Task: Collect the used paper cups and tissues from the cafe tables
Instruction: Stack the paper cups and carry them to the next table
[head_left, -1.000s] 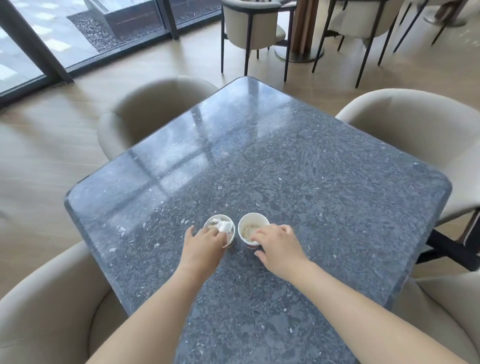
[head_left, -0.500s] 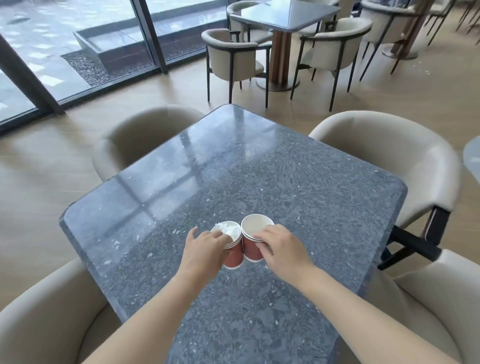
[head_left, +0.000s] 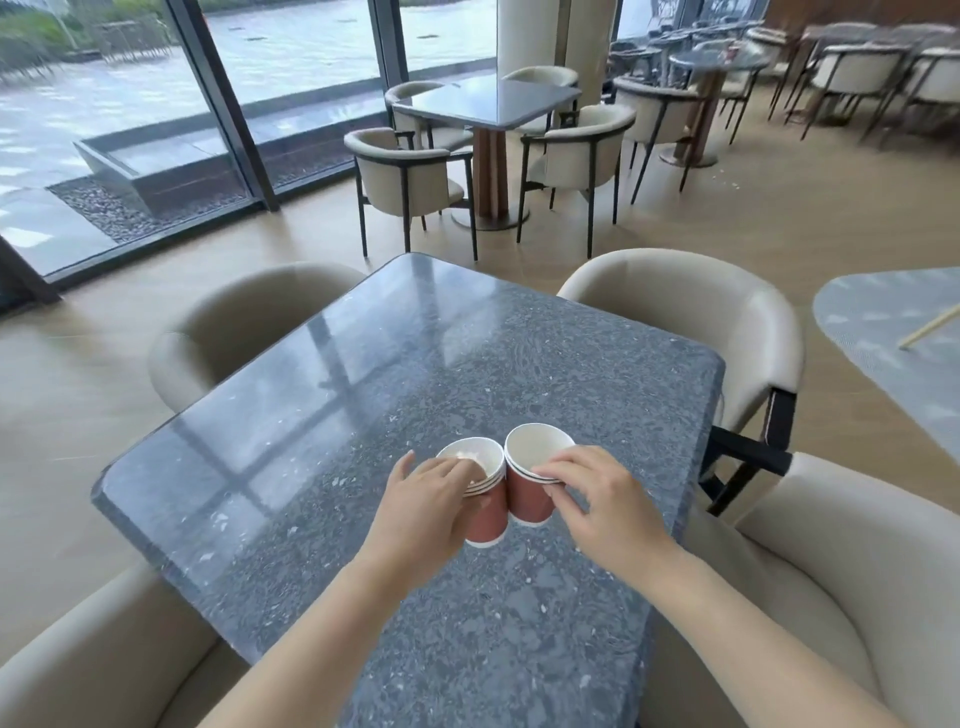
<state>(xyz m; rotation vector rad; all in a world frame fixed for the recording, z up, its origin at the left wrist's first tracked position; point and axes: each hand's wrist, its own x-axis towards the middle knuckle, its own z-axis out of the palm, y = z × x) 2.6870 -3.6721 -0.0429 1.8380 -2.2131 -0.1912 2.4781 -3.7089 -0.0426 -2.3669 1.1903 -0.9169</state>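
Hands closed on cups above table (head_left: 322, 395): left hand (head_left: 423, 506) gripping tissue-filled cup (head_left: 480, 488), right hand (head_left: 597, 499) gripping cup stack (head_left: 530, 480), sides touching.

Single head-worn wide-angle view, which looked forward and steeply down from close above the near edge of the grey stone worktop (head_left: 395, 374). Both forearms entered from the bottom edge. The lens faced the glazed wall (head_left: 291, 78) at upper left, and farther tables and chairs filled the upper right. Straight lines bowed toward the margins.
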